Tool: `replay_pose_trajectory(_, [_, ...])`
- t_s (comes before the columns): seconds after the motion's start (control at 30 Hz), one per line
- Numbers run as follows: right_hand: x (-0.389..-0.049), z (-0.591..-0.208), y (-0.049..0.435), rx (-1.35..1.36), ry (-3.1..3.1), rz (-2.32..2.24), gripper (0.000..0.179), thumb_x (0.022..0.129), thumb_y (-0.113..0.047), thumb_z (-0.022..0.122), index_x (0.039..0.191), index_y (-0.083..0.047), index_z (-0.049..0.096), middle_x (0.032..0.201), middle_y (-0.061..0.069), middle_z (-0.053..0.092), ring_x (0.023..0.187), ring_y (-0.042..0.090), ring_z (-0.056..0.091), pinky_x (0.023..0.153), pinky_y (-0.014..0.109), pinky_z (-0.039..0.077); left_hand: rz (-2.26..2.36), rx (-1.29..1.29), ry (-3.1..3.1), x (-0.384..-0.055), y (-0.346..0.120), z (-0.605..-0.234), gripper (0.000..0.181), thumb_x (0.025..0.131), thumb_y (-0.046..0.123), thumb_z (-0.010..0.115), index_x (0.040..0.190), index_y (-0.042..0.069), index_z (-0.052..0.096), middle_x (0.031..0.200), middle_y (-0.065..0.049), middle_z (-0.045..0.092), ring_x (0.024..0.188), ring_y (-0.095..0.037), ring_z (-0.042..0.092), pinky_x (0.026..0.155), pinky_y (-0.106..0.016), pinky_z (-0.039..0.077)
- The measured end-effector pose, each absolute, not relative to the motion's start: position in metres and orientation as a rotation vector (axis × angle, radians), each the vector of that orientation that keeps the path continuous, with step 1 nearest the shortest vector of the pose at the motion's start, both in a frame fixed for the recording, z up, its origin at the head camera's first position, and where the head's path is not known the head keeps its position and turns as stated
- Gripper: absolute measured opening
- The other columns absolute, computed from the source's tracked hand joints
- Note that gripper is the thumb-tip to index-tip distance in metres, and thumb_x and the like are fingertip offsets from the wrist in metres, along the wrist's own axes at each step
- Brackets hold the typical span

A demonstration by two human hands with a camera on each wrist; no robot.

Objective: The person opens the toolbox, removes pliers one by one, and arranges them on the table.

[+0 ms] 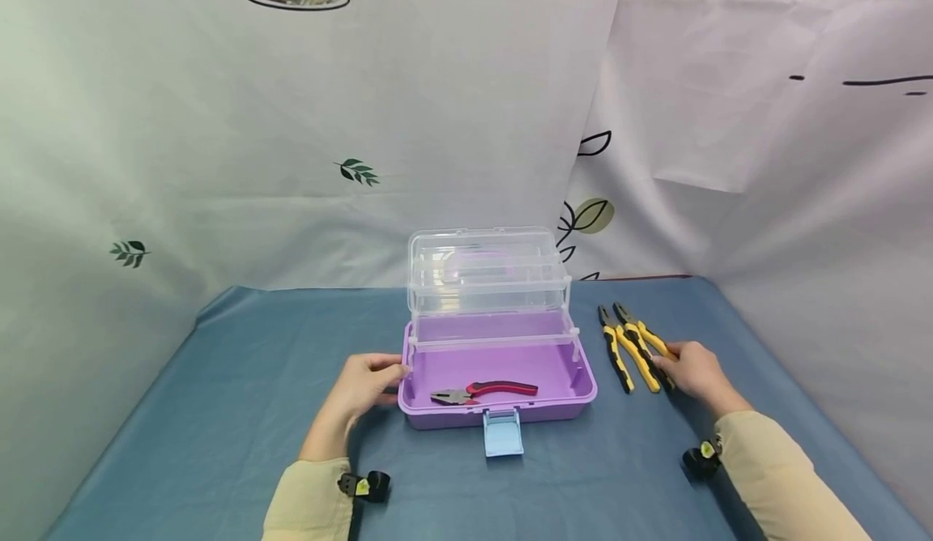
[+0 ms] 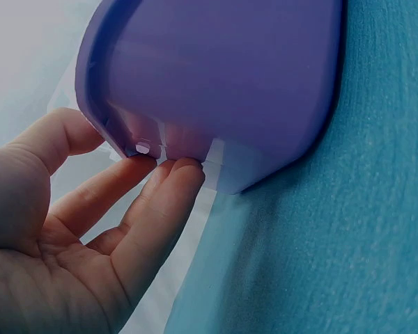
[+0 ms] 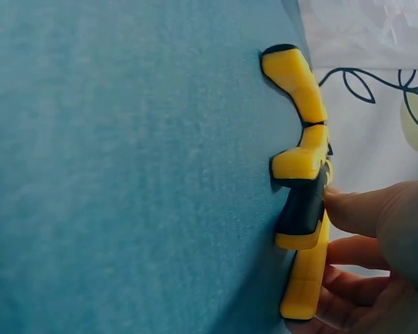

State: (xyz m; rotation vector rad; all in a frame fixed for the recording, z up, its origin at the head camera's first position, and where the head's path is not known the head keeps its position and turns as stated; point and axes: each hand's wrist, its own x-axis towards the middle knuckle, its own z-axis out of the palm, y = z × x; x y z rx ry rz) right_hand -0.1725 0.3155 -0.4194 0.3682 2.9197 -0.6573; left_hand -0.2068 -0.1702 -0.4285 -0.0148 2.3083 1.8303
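Observation:
A purple toolbox (image 1: 445, 420) stands with its clear lid (image 1: 484, 270) raised. My left hand (image 1: 362, 385) holds its left end; in the left wrist view the thumb is at the rim and the fingertips (image 2: 184, 174) touch the side wall. Inside the box lie red-and-black pliers (image 1: 503, 387). On the right, two yellow-and-black pairs lie side by side on the cloth, the left pliers (image 1: 611, 338) and the right pliers (image 1: 632, 326). My right hand (image 1: 696, 375) grips the handles of the right pliers, thumb against a black grip (image 3: 305, 209).
A light blue latch (image 1: 503, 434) hangs open at the box front. Clear tray parts (image 1: 496, 340) span the box below the lid. Blue cloth (image 1: 277, 363) covers the table, and a white printed curtain (image 1: 291, 120) hangs behind and at both sides.

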Motion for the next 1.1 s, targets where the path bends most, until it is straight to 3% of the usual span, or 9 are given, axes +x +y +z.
replay_pose_trajectory(0.3, [-0.1746,-0.4180,0.3167,0.382,2.902,-0.637,0.059,0.096,-0.028,0.053,0.132,0.018,0.041,0.129,0.039,0.045,0.095,0.035,0.057,0.073,0.044,0.052,1.822,0.004,2.311,-0.2078,-0.1699,-0.4292,0.036,0.083,0.012,0.065,0.113,-0.007,0.065,0.104,-0.021,0.069,0.082,-0.020,0.069,0.066,-0.036,0.060])
replay_pose_trajectory(0.67, [-0.1755,-0.4188,0.3127,0.422,2.896,-0.604,0.058,0.096,-0.028,0.052,0.132,0.017,0.041,0.128,0.038,0.047,0.085,0.027,0.056,0.063,0.032,0.049,1.828,0.004,2.299,-0.2083,-0.1699,-0.4274,0.036,0.083,0.011,0.065,0.114,-0.007,0.064,0.104,-0.021,0.069,0.082,-0.020,0.069,0.066,-0.035,0.060])
replay_pose_trajectory(1.1, [-0.1748,-0.4249,0.3137,0.429,2.931,-0.589,0.058,0.097,-0.030,0.052,0.131,0.016,0.043,0.127,0.037,0.048,0.097,0.037,0.058,0.069,0.041,0.052,1.825,0.011,2.301,-0.2082,-0.1710,-0.4279,0.037,0.083,0.012,0.065,0.115,-0.007,0.064,0.107,-0.022,0.068,0.084,-0.021,0.069,0.067,-0.036,0.060])
